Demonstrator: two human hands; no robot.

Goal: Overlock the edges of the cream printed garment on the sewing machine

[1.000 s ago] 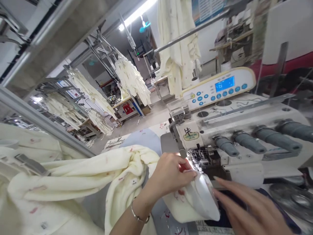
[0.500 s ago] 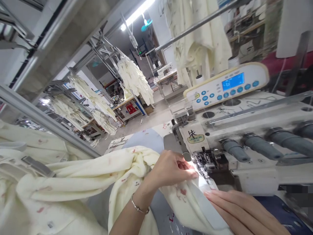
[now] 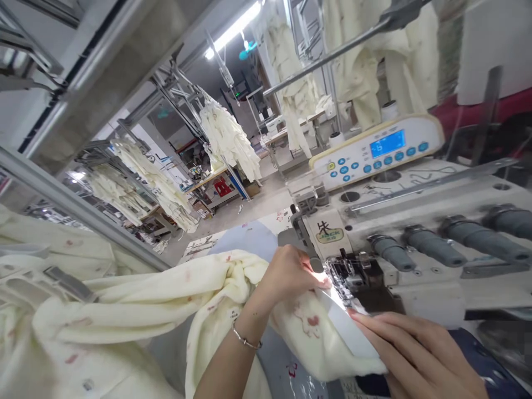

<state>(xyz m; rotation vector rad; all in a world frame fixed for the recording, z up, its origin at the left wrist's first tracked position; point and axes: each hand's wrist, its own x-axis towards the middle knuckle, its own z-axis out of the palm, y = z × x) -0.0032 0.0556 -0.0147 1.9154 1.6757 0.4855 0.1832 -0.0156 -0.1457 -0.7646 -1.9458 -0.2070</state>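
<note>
Left hand curled, fingertips pinching cream printed fleece just before the presser foot of the JACK overlock machine. Right hand lies flat, fingers together, pressing the white-faced edge. That edge shows shorter than half a second ago.

The left hand curls at the wrist, while the right hand lies flat, fingers stretched toward it.
</note>
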